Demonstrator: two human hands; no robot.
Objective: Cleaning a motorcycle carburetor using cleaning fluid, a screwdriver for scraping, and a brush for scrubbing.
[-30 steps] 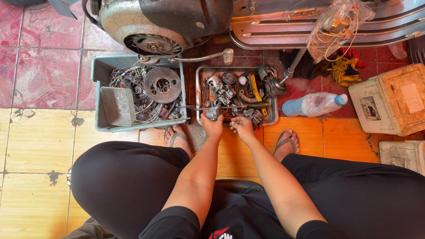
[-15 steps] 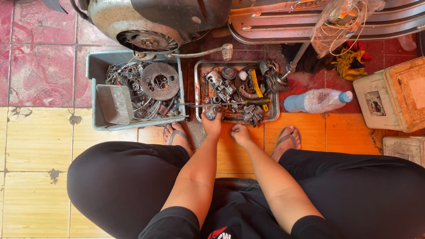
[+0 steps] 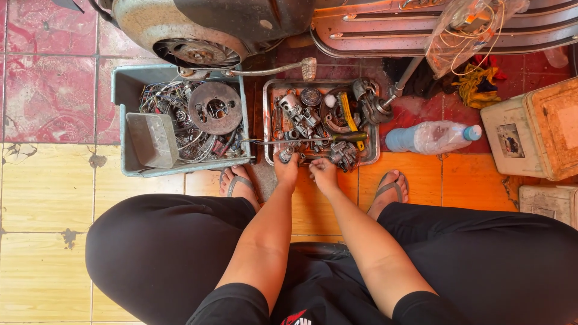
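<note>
1. At the left of the frame, a grey plastic bin (image 3: pixel 129 90) sits on the tiled floor (image 3: pixel 42 192), filled with tangled wires and a round rusty metal disc (image 3: pixel 215 108).
2. Just right of it, at centre, a shallow metal tray (image 3: pixel 268 120) holds greasy engine parts and a screwdriver with a yellow-and-black handle (image 3: pixel 337 138) lying across its lower edge.
3. The left hand (image 3: pixel 287 167) is at the tray's lower edge, fingers curled around a small metal part (image 3: pixel 285 154); how firmly it grips cannot be told.
4. Just beside it, the right hand (image 3: pixel 323 170) is closed on another small part at the tray's rim.
5. Further right, a clear plastic bottle with a blue cap (image 3: pixel 432 137) lies on its side.
6. At the far right stands a worn cream-coloured box (image 3: pixel 533 129).
</note>
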